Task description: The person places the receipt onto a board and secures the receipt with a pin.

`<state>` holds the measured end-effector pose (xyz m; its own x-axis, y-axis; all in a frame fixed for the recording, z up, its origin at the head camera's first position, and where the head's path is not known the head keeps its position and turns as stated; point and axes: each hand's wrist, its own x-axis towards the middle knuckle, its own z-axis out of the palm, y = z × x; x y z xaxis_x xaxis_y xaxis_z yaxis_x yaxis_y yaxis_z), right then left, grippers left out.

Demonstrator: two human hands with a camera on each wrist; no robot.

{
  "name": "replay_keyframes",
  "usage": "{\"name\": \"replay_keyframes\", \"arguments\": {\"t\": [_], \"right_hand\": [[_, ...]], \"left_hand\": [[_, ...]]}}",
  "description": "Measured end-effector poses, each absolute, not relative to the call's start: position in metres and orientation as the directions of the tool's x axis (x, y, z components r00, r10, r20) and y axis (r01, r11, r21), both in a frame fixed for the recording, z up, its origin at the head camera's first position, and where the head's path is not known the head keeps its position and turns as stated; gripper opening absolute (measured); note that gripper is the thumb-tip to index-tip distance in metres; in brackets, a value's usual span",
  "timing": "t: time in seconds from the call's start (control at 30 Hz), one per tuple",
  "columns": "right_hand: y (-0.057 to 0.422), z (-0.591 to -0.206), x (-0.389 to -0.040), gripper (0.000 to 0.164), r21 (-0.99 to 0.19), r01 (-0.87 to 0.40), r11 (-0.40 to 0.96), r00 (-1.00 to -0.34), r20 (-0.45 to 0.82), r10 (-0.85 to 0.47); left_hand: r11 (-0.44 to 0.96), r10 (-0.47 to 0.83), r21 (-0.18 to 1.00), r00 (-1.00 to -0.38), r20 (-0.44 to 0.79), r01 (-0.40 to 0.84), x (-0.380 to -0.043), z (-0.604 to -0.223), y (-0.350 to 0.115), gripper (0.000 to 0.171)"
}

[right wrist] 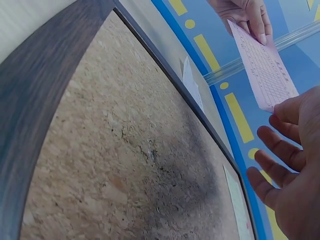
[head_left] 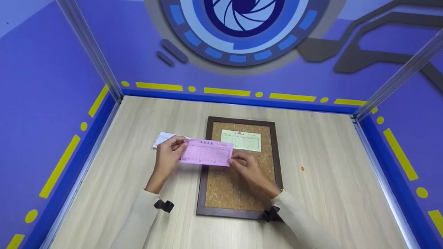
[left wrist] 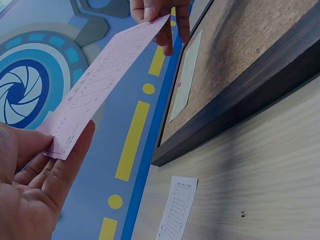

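Observation:
A pink printed form slip [head_left: 207, 152] is stretched level above the table, held by both hands. My left hand [head_left: 168, 154] pinches its left end between thumb and fingers. At the other end, my right hand [head_left: 250, 167] pinches the lower right corner; in the right wrist view its remaining fingers [right wrist: 280, 150] spread loosely. Below lies a cork board [head_left: 238, 183] in a dark wooden frame. A pale green form slip [head_left: 247, 142] is on its upper part, with a small red-pink piece [head_left: 239, 132] at the slip's top edge.
White paper slips [head_left: 166, 137] lie on the table left of the board, partly covered by my left hand. A tiny orange object [head_left: 303, 169] sits right of the board. Blue-purple panels [head_left: 221, 79] wall the table at the back and both sides.

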<state>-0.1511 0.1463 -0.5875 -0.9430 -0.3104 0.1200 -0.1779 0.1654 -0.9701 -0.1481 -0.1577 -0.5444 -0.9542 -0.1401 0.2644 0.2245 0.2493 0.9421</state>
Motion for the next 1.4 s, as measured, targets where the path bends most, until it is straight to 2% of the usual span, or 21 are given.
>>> {"name": "replay_keyframes", "arguments": {"t": [0.4,0.7,0.93,1.1,1.4], "right_hand": [[0.163,-0.589,-0.15,0.006,-0.977,-0.14,0.163,-0.963,0.096,-0.253],[0.177,-0.589,-0.145,0.006,-0.971,-0.122,0.207,-0.977,0.08,-0.2],[0.188,-0.592,-0.141,0.008,-0.972,-0.105,0.208,-0.978,0.063,-0.198],[0.196,-0.593,-0.14,0.008,-0.956,-0.106,0.274,-0.985,0.064,-0.158],[0.207,-0.599,-0.136,0.007,-0.949,-0.122,0.29,-0.99,0.097,-0.099]], "left_hand": [[0.21,-0.125,0.962,-0.971,0.206,0.177,-0.149,-0.555,-0.145,0.006],[0.204,-0.066,0.956,-0.972,0.227,0.209,-0.154,-0.564,-0.135,0.007],[0.247,-0.059,0.951,-0.977,0.206,0.186,-0.158,-0.569,-0.128,0.006],[0.305,-0.069,0.932,-0.972,0.226,0.195,-0.162,-0.573,-0.121,0.005],[0.261,-0.04,0.947,-0.978,0.204,0.187,-0.167,-0.58,-0.105,0.003]]}}
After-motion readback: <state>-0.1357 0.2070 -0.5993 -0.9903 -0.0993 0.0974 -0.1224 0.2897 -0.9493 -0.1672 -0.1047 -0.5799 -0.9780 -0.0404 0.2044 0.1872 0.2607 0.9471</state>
